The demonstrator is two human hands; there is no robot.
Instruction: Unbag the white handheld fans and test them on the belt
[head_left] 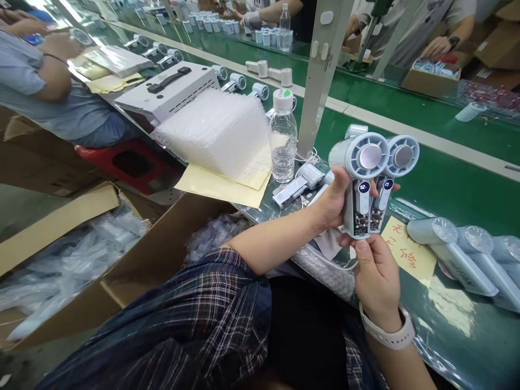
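Two light-blue handheld fans, a nearer one and another just behind it, stand side by side in my left hand, whose fingers wrap round them. Their handles are open at the front, baring circuit boards; small displays read 82 and 20. My right hand is closed in a pinch under the handles' lower ends. A white cable runs into it, but the fingers hide the cable's tip. Another open-handled fan lies on the table left of my left hand.
A water bottle, a stack of bubble-wrap bags and a white case stand to the left. Several fans lie on the right, beside a yellow handwritten note. A metal post rises ahead; a carton sits below.
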